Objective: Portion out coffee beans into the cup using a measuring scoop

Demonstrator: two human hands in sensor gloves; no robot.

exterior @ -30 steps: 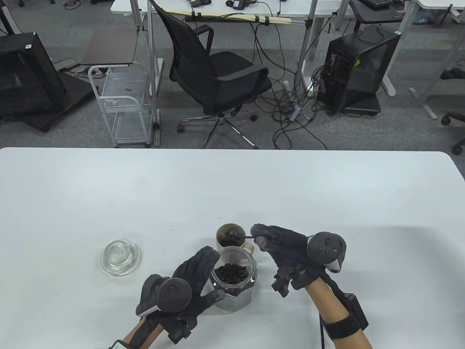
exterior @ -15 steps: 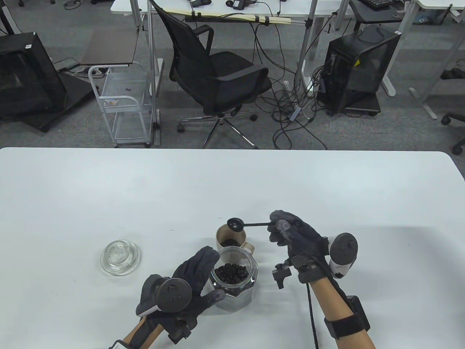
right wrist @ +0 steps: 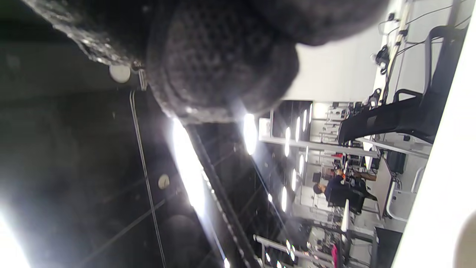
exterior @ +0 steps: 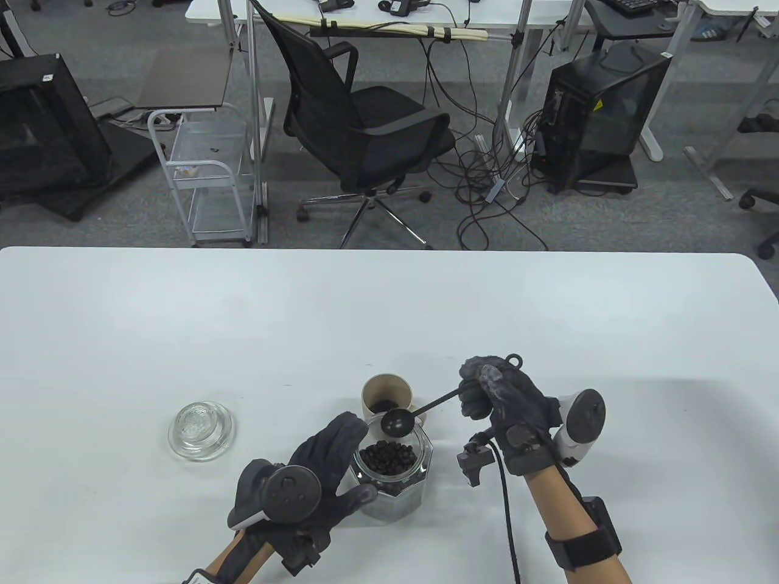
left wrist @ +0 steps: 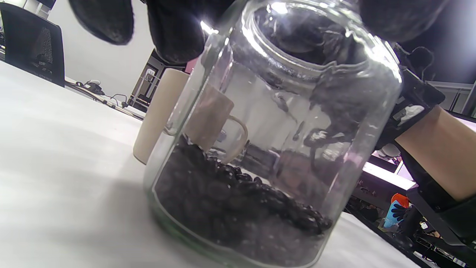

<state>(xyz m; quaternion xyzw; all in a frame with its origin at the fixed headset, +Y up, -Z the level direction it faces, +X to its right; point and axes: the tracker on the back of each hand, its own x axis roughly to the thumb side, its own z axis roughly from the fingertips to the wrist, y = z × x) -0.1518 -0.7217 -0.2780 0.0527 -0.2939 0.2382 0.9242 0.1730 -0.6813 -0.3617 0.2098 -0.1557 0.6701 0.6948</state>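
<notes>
Near the front edge of the white surface (exterior: 182,328) I see my left hand (exterior: 304,480) wrapped around the glass jar (exterior: 392,480), fingers curled along its left side and the thumb against its near wall. The jar stands upright and open, its bottom part filled with dark coffee beans (exterior: 387,457); from the left wrist view I look through the glass (left wrist: 267,149) at the bean pile (left wrist: 230,208) sloping down to one side.

Just behind the jar, touching or nearly touching it, stands the beige cup (exterior: 387,396), with a small dark heap of beans at its bottom. I catch its wall and handle through the jar from the left wrist view (left wrist: 160,115).

My right hand (exterior: 508,404) is right of the cup, fingers curled tight around the handle of the black measuring scoop (exterior: 420,410). The handle's ringed end sticks out past the knuckles, and the bowl hangs over the far rim of the jar mouth, between jar and cup. I cannot tell whether the bowl holds any beans.

Left of the jar, well apart from it, the glass lid (exterior: 201,431) lies on the surface.

From the right wrist view I get only the dark glove fabric (right wrist: 223,63) and the room turned sideways.
</notes>
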